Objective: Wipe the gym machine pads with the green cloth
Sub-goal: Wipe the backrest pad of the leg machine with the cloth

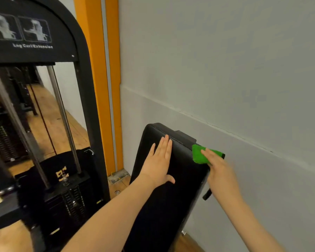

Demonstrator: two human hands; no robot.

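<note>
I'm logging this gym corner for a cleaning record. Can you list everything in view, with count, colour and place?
Padded black vinyl bench pad: one, black, centre, running from the bottom edge up toward the wall.
Folded green cloth: one, bright green, on the pad's upper right edge.
Leg curl/extension machine frame: one, black, left.
Weight stack: one, black, low inside the frame.
Steel guide rods: two, grey, inside the frame.
Vertical orange trim: two strips, orange, between frame and wall.
Painted wall: one, pale grey, right.
Wooden floor: light brown, behind the frame.
Left hand: one, flat on the pad.
Right hand: one, pressing the cloth.
</note>
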